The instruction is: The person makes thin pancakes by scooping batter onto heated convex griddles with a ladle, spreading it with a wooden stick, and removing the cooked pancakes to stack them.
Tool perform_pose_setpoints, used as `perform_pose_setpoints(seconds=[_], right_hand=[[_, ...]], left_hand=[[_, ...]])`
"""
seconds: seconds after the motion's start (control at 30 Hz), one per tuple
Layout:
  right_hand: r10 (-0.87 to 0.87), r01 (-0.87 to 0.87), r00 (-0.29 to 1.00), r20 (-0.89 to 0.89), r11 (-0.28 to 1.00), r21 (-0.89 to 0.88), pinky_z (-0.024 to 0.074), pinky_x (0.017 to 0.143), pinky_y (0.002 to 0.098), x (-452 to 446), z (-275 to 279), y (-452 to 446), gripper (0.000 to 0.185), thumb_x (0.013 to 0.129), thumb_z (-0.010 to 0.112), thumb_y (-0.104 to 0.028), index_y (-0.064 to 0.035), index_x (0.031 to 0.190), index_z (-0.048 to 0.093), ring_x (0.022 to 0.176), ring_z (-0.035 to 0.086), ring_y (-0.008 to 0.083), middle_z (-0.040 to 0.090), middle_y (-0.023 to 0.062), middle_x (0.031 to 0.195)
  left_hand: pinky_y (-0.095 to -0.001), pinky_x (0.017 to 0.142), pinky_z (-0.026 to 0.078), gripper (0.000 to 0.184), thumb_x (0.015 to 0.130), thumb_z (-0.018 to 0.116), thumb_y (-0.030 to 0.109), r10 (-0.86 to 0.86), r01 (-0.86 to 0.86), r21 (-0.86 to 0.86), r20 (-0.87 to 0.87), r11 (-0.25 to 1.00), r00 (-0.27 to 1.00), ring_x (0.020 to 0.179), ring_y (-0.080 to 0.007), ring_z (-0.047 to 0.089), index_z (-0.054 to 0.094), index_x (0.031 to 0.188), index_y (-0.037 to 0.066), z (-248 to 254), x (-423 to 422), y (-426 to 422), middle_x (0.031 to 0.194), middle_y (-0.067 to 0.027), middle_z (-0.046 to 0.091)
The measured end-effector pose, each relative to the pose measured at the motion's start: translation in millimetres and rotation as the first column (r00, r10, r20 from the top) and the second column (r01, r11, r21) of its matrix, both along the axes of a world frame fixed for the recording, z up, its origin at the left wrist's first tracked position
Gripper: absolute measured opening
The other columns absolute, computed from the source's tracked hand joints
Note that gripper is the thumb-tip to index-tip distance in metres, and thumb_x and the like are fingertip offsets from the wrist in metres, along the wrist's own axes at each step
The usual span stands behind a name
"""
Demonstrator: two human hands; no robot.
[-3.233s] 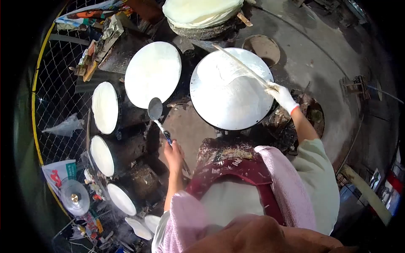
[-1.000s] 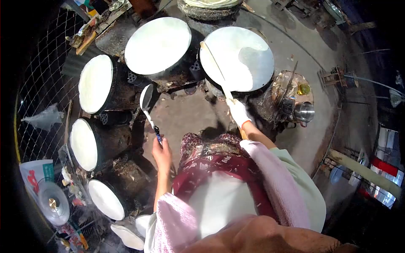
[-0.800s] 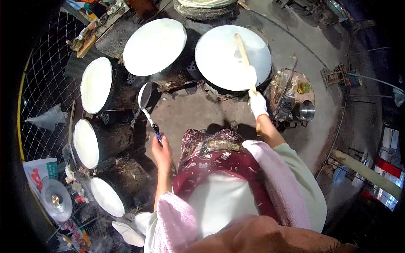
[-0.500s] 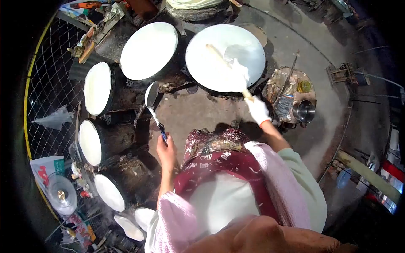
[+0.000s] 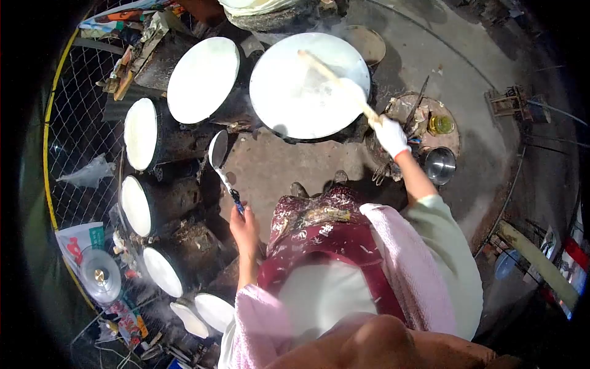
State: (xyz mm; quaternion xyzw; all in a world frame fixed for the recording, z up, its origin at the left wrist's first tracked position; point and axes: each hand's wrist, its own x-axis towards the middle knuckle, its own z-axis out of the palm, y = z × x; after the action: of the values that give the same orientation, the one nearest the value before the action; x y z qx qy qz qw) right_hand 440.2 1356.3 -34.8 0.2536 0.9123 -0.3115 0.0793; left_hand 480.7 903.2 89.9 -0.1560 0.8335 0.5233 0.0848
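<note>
In the head view, my left hand (image 5: 244, 226) is closed around the dark, wrapped handle of a ladle (image 5: 218, 149). The ladle's shaft is coated white, and its bowl is held up, away from the griddles. My right hand (image 5: 391, 136), in a white glove, grips a long wooden spreader (image 5: 324, 69) that reaches across the large round griddle (image 5: 276, 114). White batter covers that griddle, with faint steam above it. Glare and white batter partly hide the spreader's middle, so its exact shape cannot be made out.
More round griddles with white sheets curve down the left, including one (image 5: 203, 80) beside the large one. A stack of pale sheets (image 5: 258, 7) stands at the back. To the right, a stump-like stand (image 5: 453, 109) bears a yellow jar (image 5: 440, 125); a metal pot (image 5: 440, 165) is beside it.
The view has shifted, moving the large griddle leftward. My right hand has moved slightly right and away from me with the spreader. A greyish patch on the griddle has become white. My left hand still holds the ladle.
</note>
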Motion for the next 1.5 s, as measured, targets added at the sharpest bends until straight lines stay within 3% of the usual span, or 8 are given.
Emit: perform_pose_setpoints(seconds=[0.23,0.73,0.83,1.0,1.1,1.27,1.43,1.5], right_hand=[[0.124,-0.085,0.991,0.046,0.866,-0.493,0.0493,0.066,0.0424,15.6,-5.1,-8.9,0.048,0.092,0.049,-0.048,-0.0029,0.099,0.064,0.073,0.066,0.0347,0.066,0.0199,0.079],[0.105,-0.082,0.99,-0.094,0.971,0.225,0.0508,0.076,0.0435,-172.4,14.7,32.0,0.051,0.089,0.048,-0.047,-0.008,0.121,0.055,0.086,0.066,0.0348,0.067,0.022,0.094],[0.119,-0.221,0.853,-0.507,0.964,-0.145,0.049,0.085,0.0387,-101.1,30.1,-13.9,0.052,0.083,0.067,-0.033,-0.0143,0.129,0.053,0.1,0.062,0.0339,0.063,0.0177,0.114],[-0.483,0.145,0.755,-0.443,0.782,-0.606,0.0483,0.084,0.027,6.0,-46.4,-5.0,0.05,0.089,0.066,-0.025,-0.002,0.132,0.052,0.097,0.063,0.0162,0.067,0.0102,0.111],[-0.385,0.384,0.896,0.22,0.428,-0.818,0.0436,0.061,0.021,39.5,18.7,-26.7,0.041,0.09,0.066,-0.023,-0.005,0.126,0.058,0.07,0.053,0.0046,0.062,-0.0033,0.086],[-0.483,0.134,0.85,-0.212,0.586,-0.799,0.0341,0.05,0.0175,38.1,-14.7,-14.3,0.035,0.088,0.067,-0.018,-0.0033,0.119,0.061,0.058,0.045,0.0012,0.058,-0.0075,0.077],[-0.328,0.338,0.924,0.196,0.46,-0.821,0.0273,0.038,0.0197,48.8,27.9,-22.4,0.025,0.091,0.063,-0.022,-0.0119,0.114,0.062,0.045,0.039,0.0024,0.051,-0.0074,0.065],[-0.259,0.149,0.966,0.0,0.558,-0.817,0.0433,0.06,0.021,50.7,20.6,-33.0,0.041,0.086,0.069,-0.025,-0.0045,0.121,0.062,0.07,0.054,0.0051,0.064,-0.0027,0.088]], left_hand=[[-0.0233,0.048,0.04,0.021,0.091,0.056,0.013,0.001,0.0,-0.093,0.011,0.996,1.0,0.053,-0.0062,0.049,0.058,0.106,-0.001,6.2,-3.9,15.2,0.067,0.0008,0.054],[-0.0275,0.059,0.045,0.022,0.09,0.057,0.01,-0.013,0.014,-0.264,0.006,0.964,1.0,0.063,-0.011,0.052,0.058,0.105,-0.005,1.3,15.9,12.5,0.072,-0.0051,0.057],[-0.0262,0.056,0.042,0.021,0.091,0.056,0.011,-0.082,0.074,-0.281,-0.017,0.957,0.997,0.061,-0.01,0.05,0.058,0.106,-0.004,1.1,9.6,13.7,0.072,-0.0039,0.056],[-0.0206,0.041,0.029,0.018,0.095,0.054,0.013,-0.175,0.142,-0.232,-0.126,0.962,0.977,0.046,-0.0028,0.038,0.054,0.108,0.0,-22.0,-0.7,7.2,0.063,0.0056,0.045],[-0.0203,0.041,0.028,0.017,0.095,0.054,0.013,-0.168,0.156,-0.107,-0.113,0.982,0.979,0.046,-0.0022,0.038,0.054,0.107,0.001,-13.6,-11.8,26.8,0.063,0.0059,0.045],[-0.0196,0.041,0.028,0.015,0.096,0.054,0.013,-0.168,0.17,0.012,-0.105,0.985,0.98,0.046,-0.0023,0.038,0.055,0.105,0.001,-17.8,-18.3,35.8,0.063,0.0059,0.045],[-0.0198,0.04,0.028,0.014,0.096,0.053,0.014,-0.163,0.167,0.019,-0.115,0.986,0.98,0.045,-0.0025,0.037,0.055,0.104,0.002,-26.0,-18.0,36.1,0.062,0.0064,0.045],[-0.02,0.04,0.028,0.014,0.096,0.053,0.014,-0.15,0.153,0.031,-0.069,0.988,0.986,0.044,-0.0028,0.037,0.055,0.104,0.002,-28.1,-25.7,36.9,0.061,0.0061,0.045]])
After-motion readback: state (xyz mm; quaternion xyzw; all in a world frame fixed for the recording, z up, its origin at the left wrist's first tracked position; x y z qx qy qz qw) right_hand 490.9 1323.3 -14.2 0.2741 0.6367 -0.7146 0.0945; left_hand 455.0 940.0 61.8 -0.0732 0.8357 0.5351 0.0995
